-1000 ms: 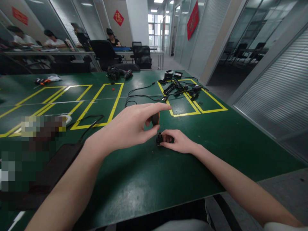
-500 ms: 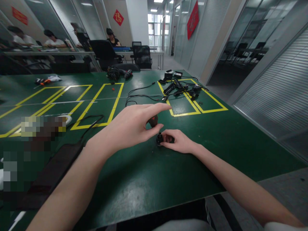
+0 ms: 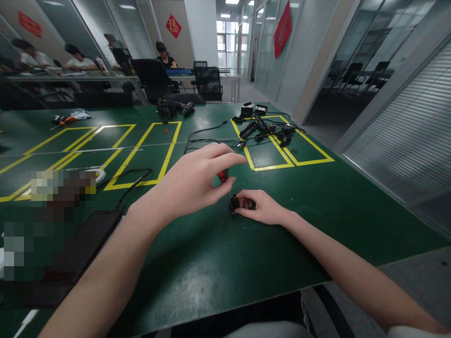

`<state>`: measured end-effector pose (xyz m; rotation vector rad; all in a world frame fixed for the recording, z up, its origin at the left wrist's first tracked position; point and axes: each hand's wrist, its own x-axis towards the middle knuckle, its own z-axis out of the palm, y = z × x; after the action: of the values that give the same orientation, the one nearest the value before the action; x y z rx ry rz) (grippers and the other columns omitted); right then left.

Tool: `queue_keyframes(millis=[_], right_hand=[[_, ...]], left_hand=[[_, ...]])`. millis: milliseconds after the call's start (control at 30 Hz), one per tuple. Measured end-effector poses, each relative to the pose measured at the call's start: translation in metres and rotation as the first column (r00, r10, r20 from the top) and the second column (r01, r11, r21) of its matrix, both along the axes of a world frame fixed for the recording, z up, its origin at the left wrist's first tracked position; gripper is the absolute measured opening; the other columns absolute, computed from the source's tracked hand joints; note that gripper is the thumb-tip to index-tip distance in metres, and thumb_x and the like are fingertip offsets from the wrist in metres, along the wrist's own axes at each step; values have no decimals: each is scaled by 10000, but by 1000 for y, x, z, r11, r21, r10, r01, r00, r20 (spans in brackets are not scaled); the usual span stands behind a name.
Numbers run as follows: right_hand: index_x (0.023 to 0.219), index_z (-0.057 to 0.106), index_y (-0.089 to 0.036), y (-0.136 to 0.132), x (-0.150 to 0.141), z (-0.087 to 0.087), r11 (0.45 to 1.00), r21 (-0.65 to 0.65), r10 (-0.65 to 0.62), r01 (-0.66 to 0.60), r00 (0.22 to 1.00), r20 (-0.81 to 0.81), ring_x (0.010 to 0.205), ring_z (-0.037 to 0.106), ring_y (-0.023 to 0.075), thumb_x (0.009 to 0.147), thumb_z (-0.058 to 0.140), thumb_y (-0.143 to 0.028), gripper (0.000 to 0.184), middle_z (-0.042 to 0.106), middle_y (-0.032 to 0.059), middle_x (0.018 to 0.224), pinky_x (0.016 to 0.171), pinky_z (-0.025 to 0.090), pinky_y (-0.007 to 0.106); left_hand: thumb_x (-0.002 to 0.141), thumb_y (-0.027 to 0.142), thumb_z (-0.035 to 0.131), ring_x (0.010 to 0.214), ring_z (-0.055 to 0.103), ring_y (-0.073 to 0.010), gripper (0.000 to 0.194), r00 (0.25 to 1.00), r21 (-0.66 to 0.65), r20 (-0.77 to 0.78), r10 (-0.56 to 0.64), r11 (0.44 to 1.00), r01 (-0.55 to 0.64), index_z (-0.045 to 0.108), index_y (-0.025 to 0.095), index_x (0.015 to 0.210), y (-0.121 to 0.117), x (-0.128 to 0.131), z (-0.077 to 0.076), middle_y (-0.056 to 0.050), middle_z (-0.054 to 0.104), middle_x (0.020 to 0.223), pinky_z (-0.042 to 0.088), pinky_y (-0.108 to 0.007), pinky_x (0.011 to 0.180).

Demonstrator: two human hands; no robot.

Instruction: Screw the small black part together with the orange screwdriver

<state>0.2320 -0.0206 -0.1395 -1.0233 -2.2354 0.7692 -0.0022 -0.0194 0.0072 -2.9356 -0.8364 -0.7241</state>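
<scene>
My left hand is raised over the table, its thumb and forefinger apart. Between them shows part of a red-and-black handle, which seems held in the curled fingers; the rest of it is hidden behind the hand. Just below and to the right, my right hand rests on the green tabletop. Its thumb and fingers pinch a small black cylindrical part that stands upright on the table with a narrower neck on top.
Black cables and devices lie at the far right of the green table, among yellow tape outlines. A drill-like tool and coiled cable are at the back. At left lies a dark flat case. People sit at another table behind.
My left hand has risen slightly, and more red shows on the handle between thumb and forefinger. My right hand and the black part have stayed put.
</scene>
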Motion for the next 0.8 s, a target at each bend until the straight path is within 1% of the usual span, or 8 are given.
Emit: queue_keyframes(millis=[67, 167, 233, 367, 467, 533, 667, 800], right_hand=[[1058, 668, -193, 0, 0, 0, 1000, -1, 4, -4, 1000, -2, 691, 616, 152, 916, 740, -303, 193, 680, -7, 816, 660, 453, 273], [1068, 670, -195, 0, 0, 1, 1000, -5, 4, -4, 1000, -4, 694, 618, 153, 918, 738, -306, 199, 683, -5, 819, 664, 456, 273], [1076, 672, -194, -1, 0, 2, 1000, -5, 1, -1, 1000, 3, 694, 618, 154, 919, 737, -312, 207, 684, -4, 820, 664, 454, 273], [1059, 673, -193, -1, 0, 3, 1000, -11, -5, 5, 1000, 15, 693, 610, 153, 920, 734, -310, 192, 678, -4, 816, 656, 445, 271], [1036, 675, -192, -2, 0, 3, 1000, -12, -2, 2, 1000, 8, 687, 603, 152, 916, 736, -303, 174, 669, -10, 801, 653, 441, 270], [1037, 676, -193, -2, 0, 3, 1000, -14, -3, 3, 1000, 3, 686, 603, 152, 916, 735, -304, 176, 669, -11, 799, 654, 442, 270], [1048, 677, -193, -1, -1, 3, 1000, -21, -9, 9, 1000, 1, 693, 610, 156, 914, 735, -307, 186, 681, -4, 818, 657, 449, 272], [1046, 681, -193, -1, -1, 4, 1000, -12, -13, 13, 1000, 6, 688, 609, 156, 908, 739, -294, 180, 681, -2, 814, 654, 448, 273]], left_hand=[[970, 157, 528, 1198, 637, -247, 339, 1000, 4, 17, -23, 1000, 23, 645, 206, 1285, 0, 1, -1, -120, 600, 1397, 537, -383, 988], [968, 120, 505, 1156, 666, -230, 320, 999, 16, 32, -32, 999, 31, 664, 207, 1233, 1, 2, -2, -130, 510, 1522, 553, -388, 981], [969, 136, 520, 1109, 685, -227, 293, 999, 21, 24, -27, 999, 27, 676, 204, 1208, 1, 2, -2, -126, 547, 1487, 566, -384, 950], [954, 188, 563, 1064, 701, -232, 263, 1000, -3, 10, -19, 1000, 19, 695, 211, 1181, -1, 1, 0, -99, 652, 1329, 575, -362, 904], [909, 157, 582, 1077, 694, -226, 340, 999, -59, 3, -43, 997, 43, 695, 233, 1221, -4, 0, 2, -102, 579, 1444, 569, -358, 919], [914, 127, 557, 1100, 684, -218, 388, 998, -87, 7, -66, 994, 67, 683, 249, 1260, -5, -1, 2, -101, 540, 1490, 563, -352, 933], [967, 151, 530, 1093, 675, -212, 342, 999, -68, 7, -53, 996, 53, 671, 246, 1264, -4, -1, 1, -93, 621, 1357, 548, -334, 908], [976, 230, 581, 884, 679, -179, 304, 1000, -11, -7, 8, 1000, -8, 656, 228, 1270, -2, 0, 0, -69, 693, 1120, 503, -282, 756]])
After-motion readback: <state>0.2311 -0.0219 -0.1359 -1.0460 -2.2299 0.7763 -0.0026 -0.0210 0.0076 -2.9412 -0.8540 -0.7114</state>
